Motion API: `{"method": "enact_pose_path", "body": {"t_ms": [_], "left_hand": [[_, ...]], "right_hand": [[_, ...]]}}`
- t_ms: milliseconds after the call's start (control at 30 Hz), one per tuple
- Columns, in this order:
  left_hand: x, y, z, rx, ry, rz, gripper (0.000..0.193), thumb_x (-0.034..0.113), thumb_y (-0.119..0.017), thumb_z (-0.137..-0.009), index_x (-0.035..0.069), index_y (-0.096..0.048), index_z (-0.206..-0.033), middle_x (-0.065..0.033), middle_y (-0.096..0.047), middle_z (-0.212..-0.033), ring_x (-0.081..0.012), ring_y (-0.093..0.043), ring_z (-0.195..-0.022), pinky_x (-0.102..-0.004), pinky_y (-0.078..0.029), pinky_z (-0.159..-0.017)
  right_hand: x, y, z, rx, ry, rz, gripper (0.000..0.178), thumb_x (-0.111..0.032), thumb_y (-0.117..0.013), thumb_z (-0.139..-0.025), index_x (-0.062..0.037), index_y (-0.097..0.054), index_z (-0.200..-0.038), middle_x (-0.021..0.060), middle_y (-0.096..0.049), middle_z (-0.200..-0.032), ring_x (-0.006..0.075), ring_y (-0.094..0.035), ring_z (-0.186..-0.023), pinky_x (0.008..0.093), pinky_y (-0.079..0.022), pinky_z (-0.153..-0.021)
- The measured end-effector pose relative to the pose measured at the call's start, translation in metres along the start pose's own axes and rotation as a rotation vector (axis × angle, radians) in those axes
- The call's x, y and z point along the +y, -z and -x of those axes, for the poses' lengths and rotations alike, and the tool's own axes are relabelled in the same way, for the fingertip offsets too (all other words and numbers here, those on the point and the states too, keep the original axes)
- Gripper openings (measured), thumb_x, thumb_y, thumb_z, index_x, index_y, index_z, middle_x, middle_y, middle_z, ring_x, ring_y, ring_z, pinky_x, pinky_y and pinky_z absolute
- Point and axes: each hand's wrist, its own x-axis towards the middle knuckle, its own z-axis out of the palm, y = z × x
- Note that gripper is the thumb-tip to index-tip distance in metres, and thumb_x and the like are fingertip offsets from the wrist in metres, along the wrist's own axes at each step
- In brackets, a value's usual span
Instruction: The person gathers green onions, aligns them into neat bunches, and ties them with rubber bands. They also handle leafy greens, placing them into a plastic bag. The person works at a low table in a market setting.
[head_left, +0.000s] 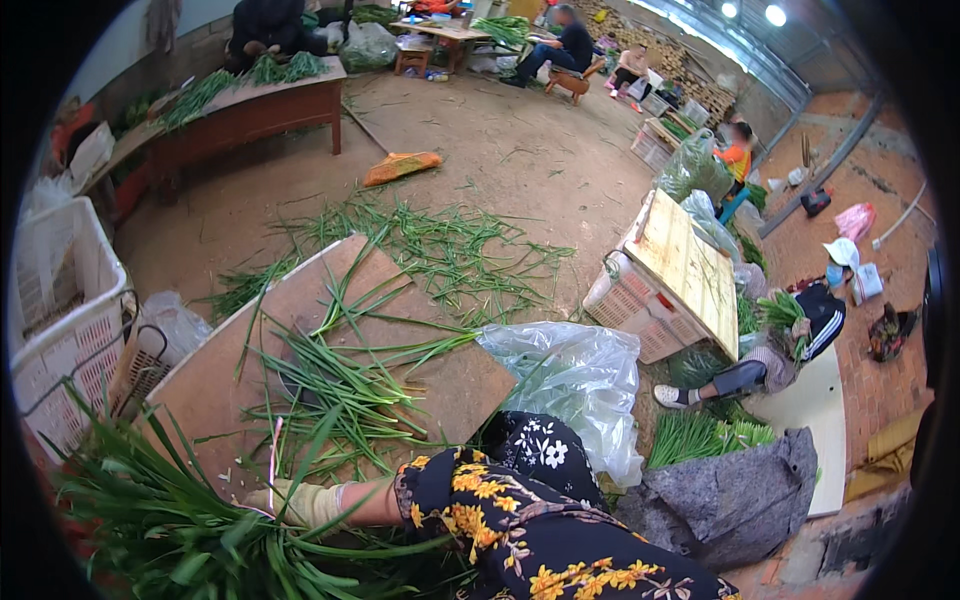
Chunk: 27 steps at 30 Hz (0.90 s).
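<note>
A large bunch of green garlic chives (190, 525) fills the lower left. My right hand (305, 503), in a beige glove, reaches in from the right to the bunch's edge. Its fingers are closed at a thin pink-and-white string (274, 455), which stands up from them and also runs against the bunch. Leaves partly cover the fingertips. Beyond the hand, loose chives (335, 385) lie spread over a brown board (215, 390). My left hand does not show.
Clear plastic sheeting (575, 380) lies right of the board. White crates (70, 330) stand at left, and a wood-topped crate (690, 265) at right. Chives (450, 250) litter the floor near an orange broom (400, 168). A person (800, 325) holding chives sits at right; others work farther back.
</note>
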Motion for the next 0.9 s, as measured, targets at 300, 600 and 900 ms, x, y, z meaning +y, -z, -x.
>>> {"method": "enact_pose_path", "body": {"t_ms": [300,600,900], "left_hand": [[0.008,0.000,0.010,-0.070,0.028,0.074,0.064,0.024,-0.072,-0.085,-0.001,-0.048,-0.138,-0.0097,-0.068,-0.116,-0.0205,-0.068,-0.098,-0.0362,-0.055,-0.090],[-0.030,0.040,0.067,-0.376,0.002,0.673,0.064,0.026,-0.071,-0.087,-0.001,-0.046,-0.140,-0.0102,-0.068,-0.117,-0.0215,-0.069,-0.098,-0.0369,-0.056,-0.091],[-0.095,0.049,0.092,-0.207,0.131,1.490,0.066,0.038,-0.076,-0.085,0.001,-0.053,-0.135,-0.0164,-0.064,-0.128,-0.0284,-0.065,-0.112,-0.0460,-0.053,-0.098]], "right_hand": [[-0.019,-0.007,0.021,0.085,0.225,0.461,0.070,-0.035,-0.069,-0.068,-0.0139,-0.056,-0.133,0.0161,-0.051,-0.140,0.0341,-0.049,-0.127,0.0473,-0.044,-0.100],[-0.113,-0.017,0.031,0.123,-0.271,-0.270,0.079,-0.027,-0.088,-0.060,-0.0010,-0.053,-0.125,0.0148,-0.069,-0.108,0.0222,-0.066,-0.096,0.0354,-0.054,-0.085],[-0.118,-0.065,0.047,-0.084,-0.626,-0.550,0.073,-0.052,-0.066,-0.086,-0.0040,-0.051,-0.138,0.0209,-0.060,-0.130,0.0316,-0.056,-0.123,0.0371,-0.041,-0.104]]}}
